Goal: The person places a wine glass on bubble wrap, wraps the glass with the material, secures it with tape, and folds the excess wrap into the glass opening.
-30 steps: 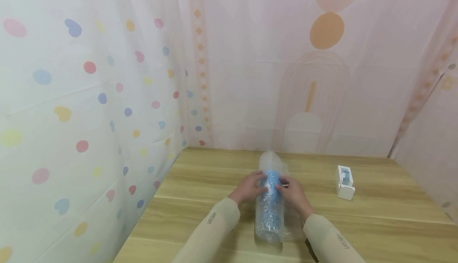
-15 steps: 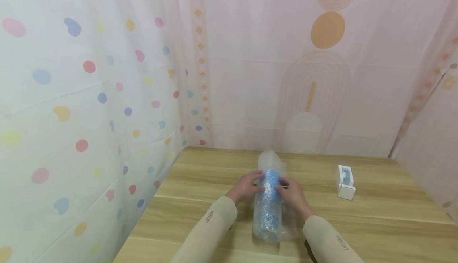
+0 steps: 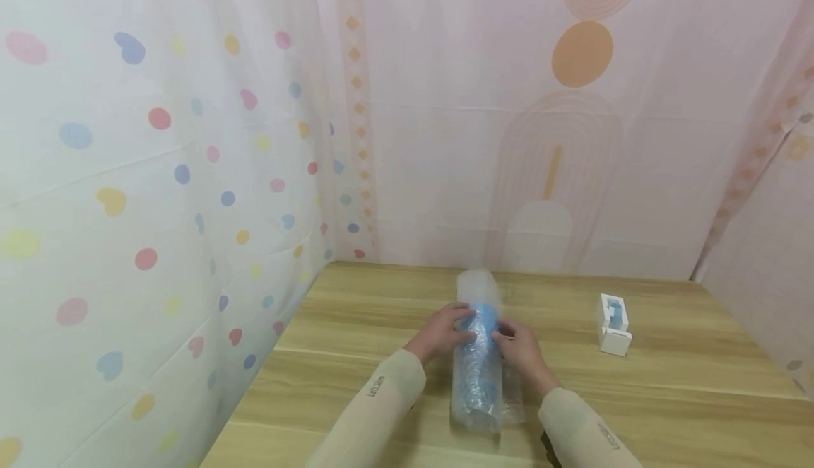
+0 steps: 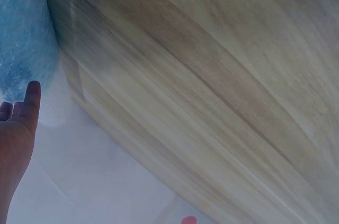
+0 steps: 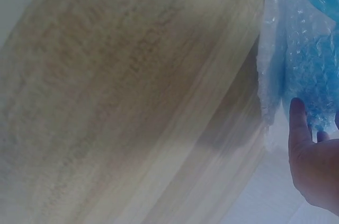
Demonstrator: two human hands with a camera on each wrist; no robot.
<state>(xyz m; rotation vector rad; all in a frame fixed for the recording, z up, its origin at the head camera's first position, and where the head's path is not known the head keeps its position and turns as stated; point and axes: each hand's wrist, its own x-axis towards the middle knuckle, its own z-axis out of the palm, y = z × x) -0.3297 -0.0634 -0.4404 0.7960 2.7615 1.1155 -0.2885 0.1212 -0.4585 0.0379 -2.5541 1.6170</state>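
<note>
A blue cylinder wrapped in bubble wrap (image 3: 475, 376) lies lengthwise on the wooden table (image 3: 668, 383), one end pointing at me. My left hand (image 3: 445, 330) rests on its left side, fingers laid over the top of the wrap. My right hand (image 3: 518, 346) presses the right side, beside a loose flap of wrap. In the left wrist view a straight finger of the left hand (image 4: 21, 118) touches the blue roll (image 4: 24, 33). The right wrist view shows the right hand (image 5: 312, 166) with a straight finger against the wrap (image 5: 310, 65).
A small white tape dispenser (image 3: 614, 324) stands on the table to the right of the roll. A dotted curtain (image 3: 159, 206) hangs close on the left and a pink patterned one (image 3: 509, 136) behind the table's far edge.
The wrapped roll has shifted slightly to the left between my hands, and the loose flap on its right lies closer in. Both hands stay on it.
</note>
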